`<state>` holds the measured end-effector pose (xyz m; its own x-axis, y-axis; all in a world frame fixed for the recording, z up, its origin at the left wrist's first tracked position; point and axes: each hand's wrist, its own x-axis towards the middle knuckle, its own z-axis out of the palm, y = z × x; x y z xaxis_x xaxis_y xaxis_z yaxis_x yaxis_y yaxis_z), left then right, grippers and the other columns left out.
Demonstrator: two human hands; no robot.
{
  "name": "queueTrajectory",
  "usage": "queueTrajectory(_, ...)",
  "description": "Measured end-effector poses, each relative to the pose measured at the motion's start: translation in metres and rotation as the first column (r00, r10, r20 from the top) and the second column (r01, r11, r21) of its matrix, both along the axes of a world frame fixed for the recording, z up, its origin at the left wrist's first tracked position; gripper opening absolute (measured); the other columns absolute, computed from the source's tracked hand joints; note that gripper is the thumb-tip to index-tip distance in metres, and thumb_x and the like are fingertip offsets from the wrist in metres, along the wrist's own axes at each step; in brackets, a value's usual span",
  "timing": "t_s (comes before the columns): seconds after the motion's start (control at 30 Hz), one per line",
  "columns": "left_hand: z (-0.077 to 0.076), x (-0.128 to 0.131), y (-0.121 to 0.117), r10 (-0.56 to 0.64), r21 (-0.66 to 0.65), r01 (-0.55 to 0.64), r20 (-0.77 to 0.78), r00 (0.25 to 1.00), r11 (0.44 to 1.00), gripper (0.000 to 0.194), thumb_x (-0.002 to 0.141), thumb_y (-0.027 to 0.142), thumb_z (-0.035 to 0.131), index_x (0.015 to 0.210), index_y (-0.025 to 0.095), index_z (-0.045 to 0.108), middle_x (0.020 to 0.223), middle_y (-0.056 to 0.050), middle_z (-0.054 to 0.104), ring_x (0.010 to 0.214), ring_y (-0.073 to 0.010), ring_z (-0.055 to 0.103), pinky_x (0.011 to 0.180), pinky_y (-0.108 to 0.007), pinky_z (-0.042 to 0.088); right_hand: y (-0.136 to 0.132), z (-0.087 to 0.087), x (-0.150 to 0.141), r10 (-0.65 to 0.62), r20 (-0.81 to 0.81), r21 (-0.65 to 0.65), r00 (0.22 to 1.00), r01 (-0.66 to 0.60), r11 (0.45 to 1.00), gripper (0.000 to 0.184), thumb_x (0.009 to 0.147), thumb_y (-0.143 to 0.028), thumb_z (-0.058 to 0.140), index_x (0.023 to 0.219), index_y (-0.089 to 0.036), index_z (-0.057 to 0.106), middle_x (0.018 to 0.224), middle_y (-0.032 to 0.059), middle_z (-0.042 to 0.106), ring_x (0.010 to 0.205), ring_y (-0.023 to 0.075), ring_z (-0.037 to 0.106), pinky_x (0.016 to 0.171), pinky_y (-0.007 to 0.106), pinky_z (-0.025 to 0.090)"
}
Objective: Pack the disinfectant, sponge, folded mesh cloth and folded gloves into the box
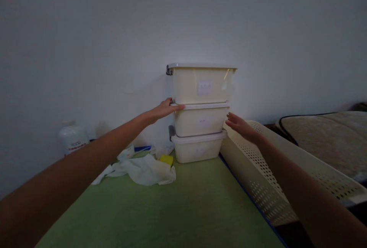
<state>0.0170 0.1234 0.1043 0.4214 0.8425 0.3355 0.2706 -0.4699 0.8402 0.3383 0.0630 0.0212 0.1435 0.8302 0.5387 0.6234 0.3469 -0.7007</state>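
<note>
Three cream storage boxes stand stacked against the wall: a top box [186,83], a middle box [187,123] and a bottom box [186,151], each with a white lid and a small label on its front. My left hand [164,109] grips the left corner of the middle box at its lid, thumb along the front rim and fingers round the side. Beside the right end of the same box is my right hand [239,124], fingers stretched out; whether its fingertips touch the box I cannot tell. Grey clips [171,132] show on the stack's left side.
The boxes stand on a green tabletop [183,202]. A crumpled white plastic bag [146,169], a yellow item [166,159] and a white jar [73,137] are at left. A perforated cream basket [258,179] lies beyond the right edge, near a padded beige surface [323,137].
</note>
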Motion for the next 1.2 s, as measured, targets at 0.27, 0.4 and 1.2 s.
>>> queueTrajectory(0.27,0.018,0.007,0.005,-0.072,0.117,0.069,0.026,0.997,0.991,0.071,0.064,0.051,0.068,0.119,0.01,0.05,0.124,-0.018,0.057,0.106,-0.0293,0.057,0.083,-0.037,0.048,0.013,0.069,-0.01,-0.06,0.019,0.12,0.998,0.057,0.991,0.032,0.09,-0.033,0.054,0.117,-0.016,0.053,0.117,0.0083,0.055,0.098,0.0213,0.058,0.081,0.042,0.05)
queueTrajectory(0.4,0.013,0.017,0.013,-0.059,0.112,0.054,0.038,0.998,0.992,0.062,0.065,0.049,0.068,0.112,0.012,0.056,0.119,-0.017,0.061,0.104,-0.0272,0.059,0.081,-0.035,0.049,0.022,0.08,-0.021,-0.042,0.056,0.084,0.998,0.037,0.996,0.033,0.09,-0.034,0.055,0.117,-0.016,0.054,0.117,0.0077,0.056,0.098,0.022,0.058,0.081,0.042,0.05)
queueTrajectory(1.2,0.011,-0.001,-0.042,-0.061,0.438,-0.109,0.355,0.933,0.892,0.057,0.061,0.047,0.072,0.104,0.011,0.059,0.114,-0.013,0.063,0.107,-0.0273,0.057,0.097,-0.042,0.04,-0.057,0.089,-0.061,0.101,-0.143,0.384,0.985,-0.039,0.922,0.029,0.075,-0.04,0.064,0.094,-0.017,0.067,0.1,0.0064,0.07,0.095,0.0224,0.064,0.086,0.041,0.049)
